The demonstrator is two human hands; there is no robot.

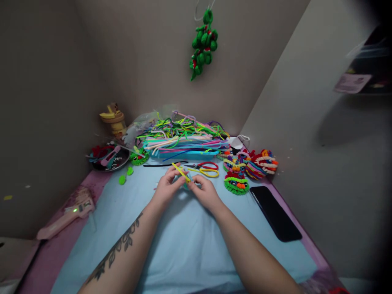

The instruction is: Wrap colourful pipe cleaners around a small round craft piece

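Note:
Both hands meet over the middle of the blue-covered table. My left hand point(168, 183) is closed with its fingertips around a yellow pipe cleaner point(180, 172), which slants down to the right. The fingers of my right hand point(202, 188) pinch the lower end of that same strip. A light blue fuzzy piece point(185, 184) shows between the hands, partly hidden by the fingers. Just beyond them lie scissors point(204, 168) with one red and one yellow handle loop, and a black pipe cleaner point(162, 165).
A blue tray point(190, 154) heaped with coloured pipe cleaners stands at the back. Finished fuzzy figures point(236, 183) and a black phone point(275, 213) lie right. Left are a dark plate point(118, 162), green pieces point(122, 179) and a pink glue gun point(69, 215) with a green light.

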